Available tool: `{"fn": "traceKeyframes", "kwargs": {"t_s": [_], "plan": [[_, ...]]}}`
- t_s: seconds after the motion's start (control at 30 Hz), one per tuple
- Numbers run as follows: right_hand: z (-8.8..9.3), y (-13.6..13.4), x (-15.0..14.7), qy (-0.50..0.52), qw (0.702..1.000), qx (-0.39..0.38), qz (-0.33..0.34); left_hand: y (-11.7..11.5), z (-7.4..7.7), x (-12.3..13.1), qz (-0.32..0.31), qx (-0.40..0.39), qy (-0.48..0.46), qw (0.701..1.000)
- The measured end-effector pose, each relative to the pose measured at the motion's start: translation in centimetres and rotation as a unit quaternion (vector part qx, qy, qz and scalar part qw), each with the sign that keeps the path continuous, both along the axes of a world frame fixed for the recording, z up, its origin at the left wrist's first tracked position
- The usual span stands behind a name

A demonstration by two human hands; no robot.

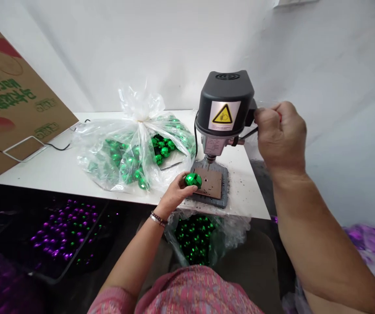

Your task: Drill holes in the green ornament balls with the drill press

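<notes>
A shiny green faceted ball (193, 180) is held in the fingers of my left hand (177, 192), over the left side of the brown board on the drill press base (225, 192). Small dark flecks lie around a hole in that board. Above it stands the black and grey drill press (226, 93), its thin bit pointing down, to the right of the ball and apart from it. My right hand (282, 133) is raised beside the machine's head, its fingers wrapped round the feed lever (250, 133).
A tied clear plastic bag (141, 131) of green balls sits left of the press on the white table (59, 179). Below the table edge is an open bag of green balls (194, 240). Purple and green balls (66, 226) lie at lower left, near a cardboard box (14, 100).
</notes>
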State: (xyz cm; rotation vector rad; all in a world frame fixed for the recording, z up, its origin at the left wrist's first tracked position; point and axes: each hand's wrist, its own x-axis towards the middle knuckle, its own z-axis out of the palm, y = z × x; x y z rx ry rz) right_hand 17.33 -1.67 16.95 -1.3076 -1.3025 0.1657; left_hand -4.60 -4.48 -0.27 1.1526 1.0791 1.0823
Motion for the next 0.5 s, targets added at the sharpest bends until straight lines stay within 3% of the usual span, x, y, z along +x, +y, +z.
{"fn": "traceKeyframes", "kwargs": {"t_s": [0.17, 0.3, 0.5], "plan": [[1.0, 0.8, 0.2, -0.004, 1.0, -0.018, 0.01, 2.4, -0.4, 1.9, 0.064, 0.027, 0.17, 0.983], [1.9, 1.3, 0.3, -0.014, 0.998, -0.058, -0.005, 3.2, -0.1, 3.0, 0.064, 0.047, 0.271, 0.959], [2.9, 3.0, 0.8, -0.02, 0.994, -0.107, -0.01, 3.2, 0.8, 4.0, 0.047, 0.05, 0.313, 0.947]]}}
